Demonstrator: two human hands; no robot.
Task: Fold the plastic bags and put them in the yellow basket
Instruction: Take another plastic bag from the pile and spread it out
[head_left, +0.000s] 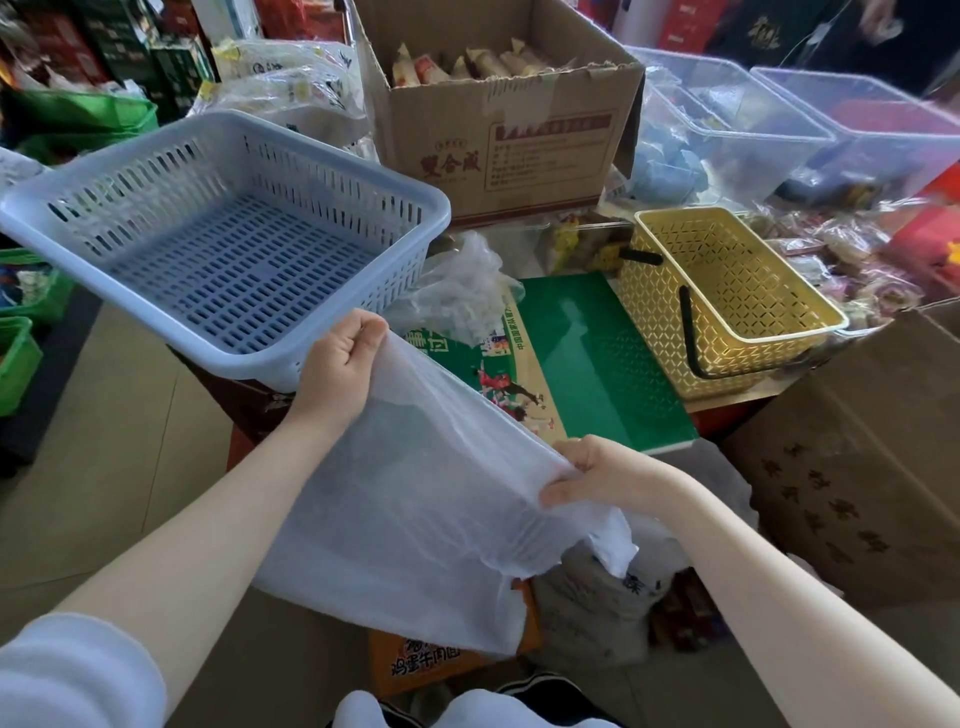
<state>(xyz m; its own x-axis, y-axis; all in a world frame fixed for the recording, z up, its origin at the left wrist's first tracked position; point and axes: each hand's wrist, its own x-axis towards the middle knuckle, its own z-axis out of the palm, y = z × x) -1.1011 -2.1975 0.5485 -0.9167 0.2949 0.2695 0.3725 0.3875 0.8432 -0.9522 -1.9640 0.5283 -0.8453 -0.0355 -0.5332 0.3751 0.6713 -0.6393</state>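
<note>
the pale blue slotted plastic basket (228, 234) stands at the left. the left hand (340, 358) and the right hand (597, 475) each pinch a top corner of the thin white plastic bag (415, 514) with curled fingers, stretching it flat in the air, probably for a clean fold. its lower end hangs loose over floor clutter that is hard to make out. the yellow latticed plastic basket (810, 306) waits at the right, nothing visible inside.

A translucent white plastic bag (410, 499) hangs spread out in the air, its upper edge stretched taut, in front of the yellow basket (727, 301). The yellow basket, latticed, sits upright with its black handle folded down. A crumpled clear bag (457, 291) lies left of the basket.
</note>
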